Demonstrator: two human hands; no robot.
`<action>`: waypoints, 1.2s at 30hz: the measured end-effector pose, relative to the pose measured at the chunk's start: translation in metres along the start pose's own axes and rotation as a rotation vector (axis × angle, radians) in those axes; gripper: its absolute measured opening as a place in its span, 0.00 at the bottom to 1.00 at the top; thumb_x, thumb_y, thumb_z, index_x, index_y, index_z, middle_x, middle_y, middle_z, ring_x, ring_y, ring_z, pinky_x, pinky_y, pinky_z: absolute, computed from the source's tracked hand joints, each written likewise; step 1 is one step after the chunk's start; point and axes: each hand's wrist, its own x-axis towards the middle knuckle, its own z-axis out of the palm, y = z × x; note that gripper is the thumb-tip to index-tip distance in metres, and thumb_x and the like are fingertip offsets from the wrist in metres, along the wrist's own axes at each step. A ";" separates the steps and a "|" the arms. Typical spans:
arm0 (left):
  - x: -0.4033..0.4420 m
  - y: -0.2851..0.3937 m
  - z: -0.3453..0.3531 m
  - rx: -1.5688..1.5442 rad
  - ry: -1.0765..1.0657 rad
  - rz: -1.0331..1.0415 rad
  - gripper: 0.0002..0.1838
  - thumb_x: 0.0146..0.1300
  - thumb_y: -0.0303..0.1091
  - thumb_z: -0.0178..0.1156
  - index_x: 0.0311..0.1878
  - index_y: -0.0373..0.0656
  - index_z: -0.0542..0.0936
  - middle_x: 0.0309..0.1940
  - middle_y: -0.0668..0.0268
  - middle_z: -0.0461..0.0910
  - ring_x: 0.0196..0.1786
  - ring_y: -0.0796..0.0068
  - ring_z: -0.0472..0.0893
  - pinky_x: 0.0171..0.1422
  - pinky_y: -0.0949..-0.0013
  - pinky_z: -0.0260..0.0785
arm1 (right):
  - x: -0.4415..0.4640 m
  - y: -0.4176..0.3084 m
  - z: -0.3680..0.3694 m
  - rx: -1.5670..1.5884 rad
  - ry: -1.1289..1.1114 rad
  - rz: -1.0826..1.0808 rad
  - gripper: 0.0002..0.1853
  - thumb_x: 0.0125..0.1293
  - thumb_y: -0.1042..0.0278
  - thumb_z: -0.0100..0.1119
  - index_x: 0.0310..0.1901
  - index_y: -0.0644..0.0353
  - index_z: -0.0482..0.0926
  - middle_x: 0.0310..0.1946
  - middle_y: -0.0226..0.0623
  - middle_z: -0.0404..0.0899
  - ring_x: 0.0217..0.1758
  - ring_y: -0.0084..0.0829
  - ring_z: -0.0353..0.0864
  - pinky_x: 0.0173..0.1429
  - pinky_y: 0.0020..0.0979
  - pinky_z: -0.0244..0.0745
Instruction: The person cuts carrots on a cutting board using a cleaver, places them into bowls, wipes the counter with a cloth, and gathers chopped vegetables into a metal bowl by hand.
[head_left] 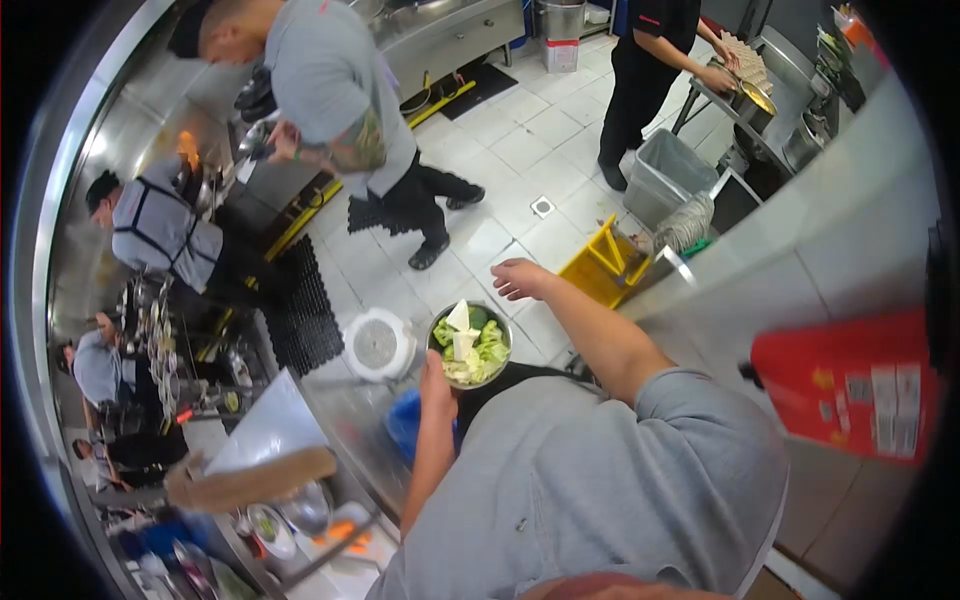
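Near the middle of the head view, a round metal bowl (507,350) holds green broccoli and other cut greens (490,352) with white pieces (463,342) on top. My left hand (436,385) grips the bowl at its left side, thumb up along the rim. To the upper right of the bowl, my right hand (518,280) is apart from it, fingers spread and holding nothing.
Several people in grey shirts work along the stoves at left; one person (330,110) stands nearest. Another in black (655,60) is at the upper right. A white lidded bucket (379,344), yellow floor sign (600,268), grey bin (668,178) and red container (840,385) surround me.
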 end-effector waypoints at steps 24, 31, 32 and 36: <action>0.583 0.179 0.431 0.623 -0.924 -0.486 0.38 0.89 0.64 0.51 0.84 0.41 0.67 0.71 0.52 0.80 0.65 0.52 0.87 0.68 0.52 0.83 | 0.124 -0.130 -0.235 0.229 0.858 -0.153 0.13 0.67 0.62 0.66 0.38 0.67 0.86 0.28 0.40 0.85 0.34 0.33 0.84 0.42 0.41 0.81; 0.737 0.179 0.456 2.000 -1.503 -0.155 0.18 0.77 0.47 0.67 0.57 0.43 0.85 0.38 0.56 0.90 0.36 0.61 0.91 0.41 0.57 0.82 | 0.071 -0.049 -0.204 0.336 1.502 -0.099 0.18 0.66 0.53 0.68 0.37 0.65 0.88 0.32 0.54 0.87 0.35 0.49 0.87 0.43 0.51 0.80; 0.745 0.183 0.471 2.124 -1.643 -0.174 0.19 0.77 0.48 0.67 0.58 0.44 0.85 0.39 0.56 0.90 0.37 0.60 0.90 0.41 0.56 0.82 | 0.059 -0.027 -0.173 0.458 1.560 -0.078 0.18 0.65 0.54 0.68 0.37 0.65 0.88 0.32 0.54 0.87 0.35 0.50 0.88 0.42 0.52 0.80; 0.727 0.138 0.552 2.434 -2.099 -0.342 0.23 0.77 0.54 0.67 0.60 0.45 0.85 0.44 0.59 0.88 0.41 0.59 0.89 0.43 0.50 0.83 | 0.043 -0.038 -0.046 0.728 1.966 0.265 0.17 0.62 0.56 0.68 0.37 0.66 0.87 0.34 0.57 0.87 0.37 0.54 0.89 0.43 0.54 0.79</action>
